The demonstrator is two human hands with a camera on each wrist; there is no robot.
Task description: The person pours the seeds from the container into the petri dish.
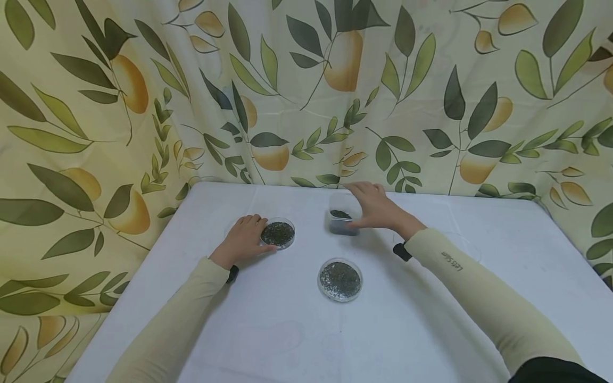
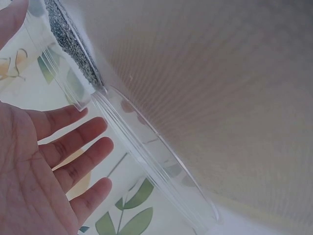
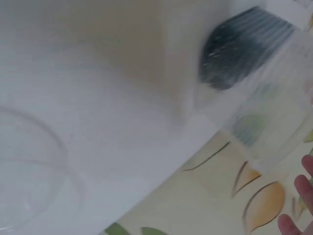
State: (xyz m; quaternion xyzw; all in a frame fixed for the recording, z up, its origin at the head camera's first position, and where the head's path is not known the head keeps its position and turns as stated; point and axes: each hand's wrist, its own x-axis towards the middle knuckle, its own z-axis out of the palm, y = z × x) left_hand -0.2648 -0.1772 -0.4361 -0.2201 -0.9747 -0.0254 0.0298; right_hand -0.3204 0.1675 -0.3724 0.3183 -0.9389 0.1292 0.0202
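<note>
My left hand [image 1: 246, 234] is at the left side of a round clear dish [image 1: 278, 234] of dark grains. In the left wrist view its fingers [image 2: 83, 156] are spread and nearly straight, close to that dish's side [image 2: 73, 44] and to an empty clear round dish or lid [image 2: 156, 156]. Above and right of a clear rectangular tub [image 1: 342, 226] with dark grains, my right hand [image 1: 378, 207] reaches with thumb and fingers apart. The right wrist view shows the tub [image 3: 239, 54] blurred, with fingertips [image 3: 305, 188] apart from it.
Another round clear dish [image 1: 340, 280] with silvery-dark grains stands nearer on the white table [image 1: 268, 319]. A faint clear round lid or dish [image 3: 34, 166] lies near my right wrist. A leaf-and-fruit patterned curtain [image 1: 306, 122] hangs behind the table's far edge.
</note>
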